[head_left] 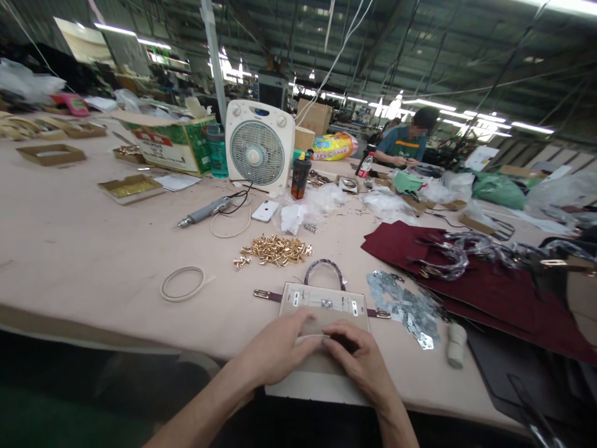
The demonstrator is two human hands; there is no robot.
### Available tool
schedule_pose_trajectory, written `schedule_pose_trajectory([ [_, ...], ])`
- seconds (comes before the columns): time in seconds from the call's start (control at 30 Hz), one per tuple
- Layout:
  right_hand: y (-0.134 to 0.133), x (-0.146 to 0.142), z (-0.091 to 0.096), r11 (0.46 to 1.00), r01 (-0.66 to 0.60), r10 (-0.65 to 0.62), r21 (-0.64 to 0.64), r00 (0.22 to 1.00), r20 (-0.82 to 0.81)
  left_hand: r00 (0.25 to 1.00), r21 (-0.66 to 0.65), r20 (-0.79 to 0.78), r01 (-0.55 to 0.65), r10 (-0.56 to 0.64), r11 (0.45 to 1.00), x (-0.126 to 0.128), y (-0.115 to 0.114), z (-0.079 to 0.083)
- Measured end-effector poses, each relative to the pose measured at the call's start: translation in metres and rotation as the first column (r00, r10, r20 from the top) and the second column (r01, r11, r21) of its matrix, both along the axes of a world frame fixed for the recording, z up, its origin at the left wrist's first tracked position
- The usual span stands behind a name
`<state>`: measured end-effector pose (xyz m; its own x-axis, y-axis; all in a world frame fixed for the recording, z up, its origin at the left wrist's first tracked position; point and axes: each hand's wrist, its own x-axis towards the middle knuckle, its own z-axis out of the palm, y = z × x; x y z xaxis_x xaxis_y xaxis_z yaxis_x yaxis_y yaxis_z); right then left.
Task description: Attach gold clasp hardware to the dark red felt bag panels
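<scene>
A beige handbag panel (321, 320) lies in front of me at the table's front edge. It has a dark red wrapped handle (325, 264) at the top and a strap with a gold-coloured buckle (268, 294) on either side. Metal plates and a square fitting (326, 303) sit along its upper part. My left hand (275, 348) grips a pale raised edge of the panel between thumb and fingers. From the other side my right hand (359, 358) pinches the same edge, its fingers curled. The hands partly hide the panel's middle.
Gold-coloured fittings (280, 250) are piled behind the bag. Flat metal plates (405, 305) lie to its right, beside dark red panels (476, 280). An electric screwdriver (203, 213), a phone (265, 211) and a fan (258, 149) stand or lie farther back. A person (405, 146) works across the table.
</scene>
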<state>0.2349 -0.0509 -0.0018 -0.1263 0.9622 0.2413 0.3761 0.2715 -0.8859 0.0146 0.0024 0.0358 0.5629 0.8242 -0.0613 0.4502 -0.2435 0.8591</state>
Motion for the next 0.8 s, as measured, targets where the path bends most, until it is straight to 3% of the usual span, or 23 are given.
schedule_pose_trajectory([
  [0.27,0.002,-0.004,-0.001,0.997,-0.033,0.029,0.063,0.998,0.064,0.989,0.178,-0.072,0.138,-0.127,0.974,0.002,0.007,-0.005],
  [0.4,0.004,-0.004,-0.007,0.986,-0.019,0.000,0.166,0.993,0.114,0.991,0.162,-0.061,0.126,-0.118,0.979,0.004,0.009,-0.010],
  [0.57,0.005,-0.007,-0.012,0.978,-0.064,0.037,0.197,0.990,0.136,0.995,0.139,-0.050,0.092,-0.086,0.986,0.005,0.010,-0.018],
  [0.8,0.004,-0.007,-0.011,0.990,-0.056,0.032,0.126,0.981,0.189,0.997,0.098,-0.035,0.065,-0.061,0.993,0.006,0.011,-0.019],
])
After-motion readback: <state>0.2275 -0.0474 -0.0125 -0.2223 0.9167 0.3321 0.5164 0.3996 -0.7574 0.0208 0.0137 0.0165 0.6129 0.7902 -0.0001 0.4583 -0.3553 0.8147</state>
